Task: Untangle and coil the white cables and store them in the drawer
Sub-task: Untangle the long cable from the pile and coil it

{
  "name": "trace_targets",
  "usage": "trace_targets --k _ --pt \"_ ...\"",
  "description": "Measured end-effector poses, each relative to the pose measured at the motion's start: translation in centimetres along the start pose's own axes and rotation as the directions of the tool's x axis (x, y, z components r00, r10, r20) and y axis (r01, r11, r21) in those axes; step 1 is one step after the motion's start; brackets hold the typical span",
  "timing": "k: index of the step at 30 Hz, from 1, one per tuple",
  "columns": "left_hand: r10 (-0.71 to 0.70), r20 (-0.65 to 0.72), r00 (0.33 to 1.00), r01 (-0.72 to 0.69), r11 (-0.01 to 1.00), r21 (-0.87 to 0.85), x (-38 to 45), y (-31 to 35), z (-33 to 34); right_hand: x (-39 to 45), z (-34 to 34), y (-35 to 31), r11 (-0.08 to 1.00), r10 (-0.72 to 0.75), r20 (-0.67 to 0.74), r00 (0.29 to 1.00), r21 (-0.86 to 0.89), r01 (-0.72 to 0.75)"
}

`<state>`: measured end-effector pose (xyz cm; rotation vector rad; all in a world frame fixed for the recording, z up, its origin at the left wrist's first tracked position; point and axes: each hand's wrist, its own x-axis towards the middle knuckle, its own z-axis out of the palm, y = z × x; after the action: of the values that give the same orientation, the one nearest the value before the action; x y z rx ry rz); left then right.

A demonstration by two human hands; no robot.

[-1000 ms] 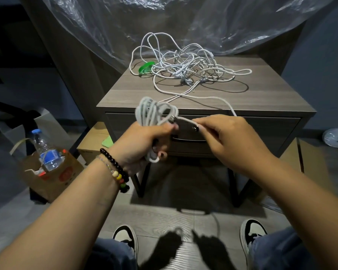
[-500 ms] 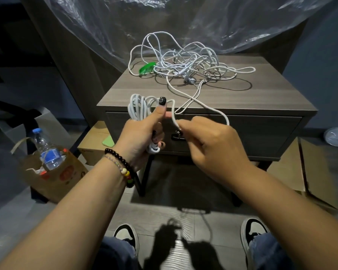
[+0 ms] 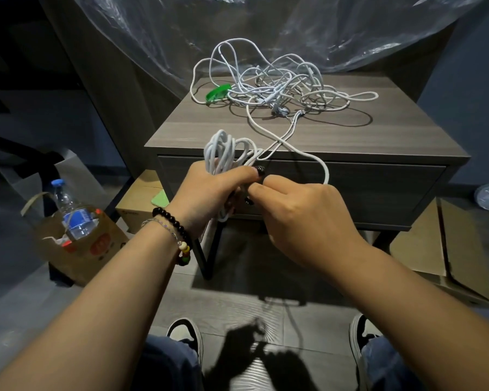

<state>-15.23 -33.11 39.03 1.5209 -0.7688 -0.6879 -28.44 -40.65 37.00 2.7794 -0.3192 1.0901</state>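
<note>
Head view: my left hand grips a coil of white cable before the closed drawer, and my right hand pinches its trailing strand. More cables lie tangled at the worktop's back edge.
</note>
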Motion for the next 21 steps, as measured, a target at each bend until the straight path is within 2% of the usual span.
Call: trace_targets --k 6,10,14,21 --pt "-0.014 -0.065 0.998 0.01 0.998 -0.059 0.2 -0.3 1.1 0.0 -0.1 0.2 0.999 0.027 0.006 1.0 0.041 -0.027" --pt "0.033 -0.149 0.988 -0.06 0.981 -0.182 1.2 -0.5 0.3 0.0 -0.1 0.1 0.99 0.029 0.003 1.0 0.138 -0.029" --pt "0.008 -0.096 0.995 -0.047 0.911 -0.411 1.6 -0.3 0.0 0.1 -0.3 0.0 0.978 0.006 -0.018 1.0 0.211 -0.002" --pt "-0.091 -0.128 0.988 0.007 0.84 -0.543 1.8 -0.3 0.1 -0.2 0.4 0.6 0.957 -0.073 0.005 0.997 0.281 0.068"
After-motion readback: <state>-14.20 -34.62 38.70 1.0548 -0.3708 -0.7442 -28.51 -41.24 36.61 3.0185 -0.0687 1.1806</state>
